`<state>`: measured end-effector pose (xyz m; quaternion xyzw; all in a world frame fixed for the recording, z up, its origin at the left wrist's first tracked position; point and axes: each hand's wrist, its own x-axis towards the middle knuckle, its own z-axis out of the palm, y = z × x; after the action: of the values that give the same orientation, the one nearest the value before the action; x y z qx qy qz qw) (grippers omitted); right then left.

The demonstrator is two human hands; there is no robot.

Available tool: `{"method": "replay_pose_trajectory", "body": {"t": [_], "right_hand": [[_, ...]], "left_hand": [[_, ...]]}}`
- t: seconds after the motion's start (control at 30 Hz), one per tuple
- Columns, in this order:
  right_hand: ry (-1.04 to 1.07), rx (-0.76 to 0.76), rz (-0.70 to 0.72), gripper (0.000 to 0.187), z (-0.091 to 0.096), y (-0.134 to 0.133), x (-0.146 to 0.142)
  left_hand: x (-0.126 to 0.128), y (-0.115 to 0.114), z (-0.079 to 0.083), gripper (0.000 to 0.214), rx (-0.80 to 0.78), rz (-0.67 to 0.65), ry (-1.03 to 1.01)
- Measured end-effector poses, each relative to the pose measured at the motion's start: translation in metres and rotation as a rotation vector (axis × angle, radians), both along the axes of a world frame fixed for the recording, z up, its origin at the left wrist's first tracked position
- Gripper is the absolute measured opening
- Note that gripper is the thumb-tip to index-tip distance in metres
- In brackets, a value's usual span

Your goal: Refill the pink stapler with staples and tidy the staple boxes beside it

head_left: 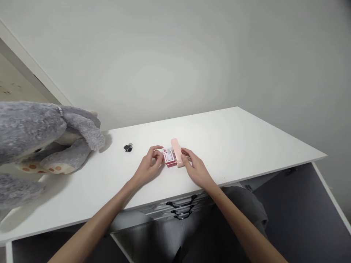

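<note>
A pale pink stapler (176,151) lies on the white desk (236,142) near its front edge. Pressed against the stapler's left side is a small red and white box (169,157). My left hand (149,166) curls beside the box, its fingertips touching the box's left edge. On the other side, my right hand (195,168) rests with its fingers against the stapler's right side. Both hands lie low on the desk top. I cannot tell whether either hand has a firm grip.
A black binder clip (128,147) lies on the desk to the left of my hands. A large grey plush toy (41,138) covers the desk's left end. Drawers with black handles (181,204) sit under the desk front.
</note>
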<state>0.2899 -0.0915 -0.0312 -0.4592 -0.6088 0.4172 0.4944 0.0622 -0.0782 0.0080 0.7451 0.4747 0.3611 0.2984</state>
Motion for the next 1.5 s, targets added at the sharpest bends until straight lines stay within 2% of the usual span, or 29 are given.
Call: {"method": "replay_pose_trajectory", "body": {"t": [0.2, 0.47, 0.77, 0.97, 1.03, 1.13, 1.23, 1.33, 1.5], "right_hand": [[-0.006, 0.000, -0.005, 0.052, 0.002, 0.000, 0.000], [-0.001, 0.008, -0.014, 0.051, 0.000, 0.001, -0.001], [-0.006, 0.009, -0.010, 0.052, -0.001, 0.002, -0.001], [-0.010, 0.017, -0.011, 0.052, -0.002, 0.001, 0.000], [-0.015, 0.013, -0.013, 0.052, -0.003, 0.001, 0.000], [-0.009, 0.000, -0.014, 0.052, -0.004, 0.001, 0.001], [0.001, -0.001, -0.013, 0.051, -0.004, 0.001, 0.001], [0.006, -0.004, -0.013, 0.051, -0.004, 0.001, 0.000], [0.007, -0.008, -0.004, 0.052, -0.004, 0.001, 0.000]], "left_hand": [[0.001, 0.000, 0.000, 0.032, 0.024, -0.023, 0.020], [-0.005, 0.006, -0.010, 0.027, 0.171, 0.144, 0.028], [-0.003, 0.007, -0.009, 0.039, 0.151, 0.099, 0.075], [-0.004, 0.007, -0.014, 0.040, 0.157, 0.126, 0.112], [-0.013, 0.008, -0.014, 0.037, 0.213, 0.161, 0.173], [-0.040, 0.012, -0.011, 0.038, 0.369, 0.250, 0.350], [-0.074, 0.020, -0.006, 0.046, 0.452, 0.423, 0.568], [-0.104, 0.026, -0.003, 0.057, 0.372, 0.566, 0.723], [-0.125, 0.026, -0.007, 0.056, 0.251, 0.508, 0.815]]}}
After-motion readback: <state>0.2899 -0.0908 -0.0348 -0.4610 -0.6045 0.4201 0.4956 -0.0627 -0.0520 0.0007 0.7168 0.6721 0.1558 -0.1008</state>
